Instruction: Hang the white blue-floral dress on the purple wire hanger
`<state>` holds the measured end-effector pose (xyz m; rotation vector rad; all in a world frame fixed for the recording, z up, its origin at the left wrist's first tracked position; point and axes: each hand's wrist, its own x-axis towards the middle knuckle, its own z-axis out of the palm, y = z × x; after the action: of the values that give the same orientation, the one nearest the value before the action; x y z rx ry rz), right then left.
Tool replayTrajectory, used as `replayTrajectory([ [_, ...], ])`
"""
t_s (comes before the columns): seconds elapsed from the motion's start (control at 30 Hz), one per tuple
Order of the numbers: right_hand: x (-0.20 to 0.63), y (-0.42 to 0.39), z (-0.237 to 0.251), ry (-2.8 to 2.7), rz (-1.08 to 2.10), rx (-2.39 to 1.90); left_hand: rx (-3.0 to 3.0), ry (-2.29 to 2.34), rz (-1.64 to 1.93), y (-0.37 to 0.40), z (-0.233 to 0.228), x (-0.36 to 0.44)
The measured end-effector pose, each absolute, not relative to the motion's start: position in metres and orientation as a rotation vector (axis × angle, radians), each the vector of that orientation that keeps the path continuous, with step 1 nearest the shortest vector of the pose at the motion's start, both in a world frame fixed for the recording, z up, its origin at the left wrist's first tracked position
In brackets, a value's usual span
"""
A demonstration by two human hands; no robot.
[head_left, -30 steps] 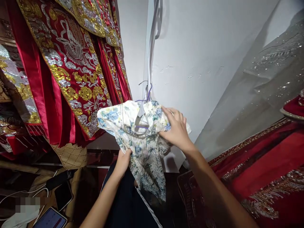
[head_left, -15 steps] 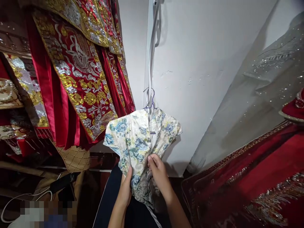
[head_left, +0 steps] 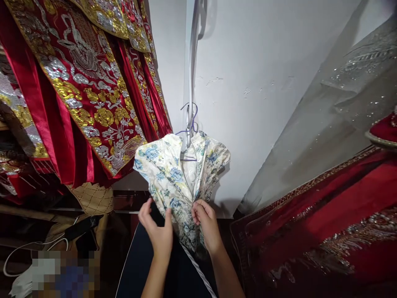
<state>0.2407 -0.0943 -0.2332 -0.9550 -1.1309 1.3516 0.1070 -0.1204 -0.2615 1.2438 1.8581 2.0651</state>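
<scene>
A short-sleeved floral blouse [head_left: 167, 169], white with blue, green and yellow flowers, hangs on a purple wire hanger [head_left: 194, 118]. Its neckline gapes open over the hanger's bar, and its lower part falls into shadow. At the bottom of that opening, my right hand [head_left: 207, 219] pinches the front edge of the cloth between thumb and fingers. My left hand [head_left: 159, 227] is open beside the blouse's left side, thumb and fingers spread, the thumb close to the fabric. Whether that thumb touches the cloth I cannot tell.
Red garments with gold and silver embroidery [head_left: 93, 95] hang at the left. A glittery sheer fabric [head_left: 297, 132] and red beaded cloth [head_left: 335, 223] are on the right. Behind the hanger is a white wall [head_left: 248, 49]. A white cable [head_left: 43, 244] lies at lower left.
My left hand has let go of the blouse's side and spread its fingers leftward. The neckline gapes wider. My right hand still pinches the front edge. The view has shifted slightly.
</scene>
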Motion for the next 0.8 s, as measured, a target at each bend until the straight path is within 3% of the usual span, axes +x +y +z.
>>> replayTrajectory([
  [0.13,0.24,-0.099,-0.234,-1.245,1.425,-0.973,1.695,1.489,1.607,-0.11,-0.263,0.129],
  [0.23,0.246,-0.088,-0.223,-1.371,1.432,-1.032,1.74,1.413,1.493,-0.1,-0.261,0.132],
  [0.57,0.244,0.005,-0.063,-1.146,1.303,-0.774,2.045,1.379,1.209,-0.1,-0.257,0.104],
  [0.7,0.232,-0.005,-0.069,-1.262,1.182,-0.724,2.104,1.318,1.119,-0.082,-0.219,0.092],
  [0.8,0.233,-0.021,-0.082,-1.361,1.105,-0.741,2.054,1.214,1.383,-0.066,-0.16,0.087],
])
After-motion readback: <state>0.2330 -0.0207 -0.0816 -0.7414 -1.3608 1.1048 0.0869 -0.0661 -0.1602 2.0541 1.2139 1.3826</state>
